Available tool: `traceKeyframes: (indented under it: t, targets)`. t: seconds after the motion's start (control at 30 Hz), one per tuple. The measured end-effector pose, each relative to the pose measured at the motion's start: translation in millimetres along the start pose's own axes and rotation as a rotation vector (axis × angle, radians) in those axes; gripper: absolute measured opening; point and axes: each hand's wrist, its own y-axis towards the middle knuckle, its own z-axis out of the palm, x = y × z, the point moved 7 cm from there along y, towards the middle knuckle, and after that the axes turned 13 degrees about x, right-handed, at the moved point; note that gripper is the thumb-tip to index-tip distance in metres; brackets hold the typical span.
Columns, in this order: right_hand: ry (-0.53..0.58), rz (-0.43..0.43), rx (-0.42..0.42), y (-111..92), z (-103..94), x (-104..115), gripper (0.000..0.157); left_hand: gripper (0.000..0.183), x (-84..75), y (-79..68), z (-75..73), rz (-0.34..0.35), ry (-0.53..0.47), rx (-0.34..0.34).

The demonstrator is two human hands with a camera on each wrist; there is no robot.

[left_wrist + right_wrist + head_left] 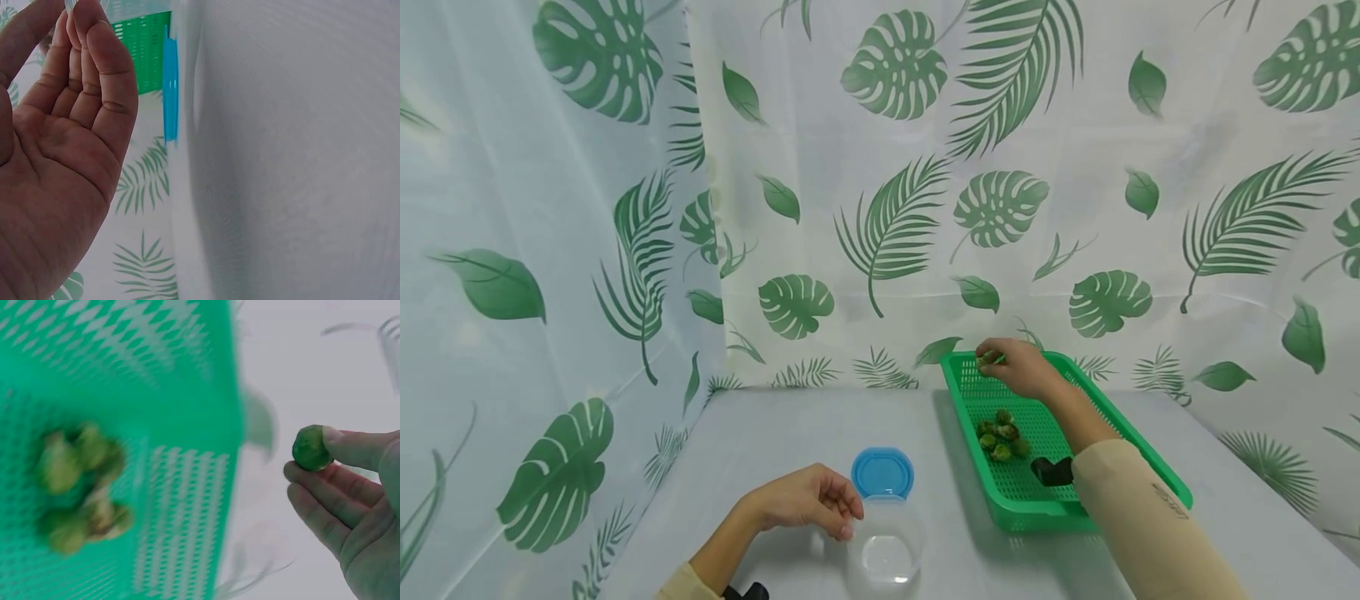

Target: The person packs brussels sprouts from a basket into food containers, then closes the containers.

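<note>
Between the thumb and fingertips of my right hand (1015,367) is a small green Brussels sprout (311,448). That hand is above the far left part of a green plastic basket (1011,506). Several more Brussels sprouts (1002,435) lie together on the basket's mesh floor, toward its left side. With thumb and curled fingers, my left hand (816,502) pinches the left rim of a clear round plastic container (887,533). Inside the container, only its see-through bottom shows. The left wrist view has the left palm (62,162) up close, with the fingertips at the clear rim.
A round blue lid (882,472) lies just behind the container, its edge right at the rim. The basket stands on the right of the white table (805,425). A leaf-print sheet (820,167) hangs at the back and on the left.
</note>
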Motion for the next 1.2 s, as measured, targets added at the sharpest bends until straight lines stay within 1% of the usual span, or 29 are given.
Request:
traceKeyframes:
  t: [0.1,0.2,0.33,0.47,0.57,0.77,1.0,1.2]
  targets:
    - [0.036,-0.066,-0.071,-1.9,-9.0,27.4,0.027,0.034,0.6,0.3,-1.1,0.000,-0.002,-0.001]
    - [0.059,-0.113,-0.121,-5.6,-12.2,52.3,0.027,0.034,2.5,-0.2,-0.3,-0.001,-0.009,0.004]
    - [0.096,-0.158,-0.170,-9.3,-12.5,77.1,0.027,0.032,3.5,-0.7,0.6,0.007,-0.011,0.014]
    - [0.138,-0.201,-0.199,-11.9,-10.6,94.8,0.026,0.028,2.3,-1.1,0.5,0.018,-0.013,0.005]
    - [0.151,-0.200,-0.209,-12.9,-7.2,101.1,0.025,0.029,0.7,-1.2,1.2,0.025,-0.014,-0.001]
    - [0.174,-0.177,-0.208,-15.1,2.3,106.1,0.026,0.034,-0.2,-1.5,2.4,0.030,-0.013,0.002]
    - [0.218,-0.215,-0.227,-18.0,14.2,111.9,0.027,0.031,0.0,-3.6,1.5,0.030,0.008,0.004]
    - [0.203,-0.215,-0.242,-24.6,25.9,116.6,0.027,0.031,0.4,-1.0,0.9,0.025,0.018,0.007]
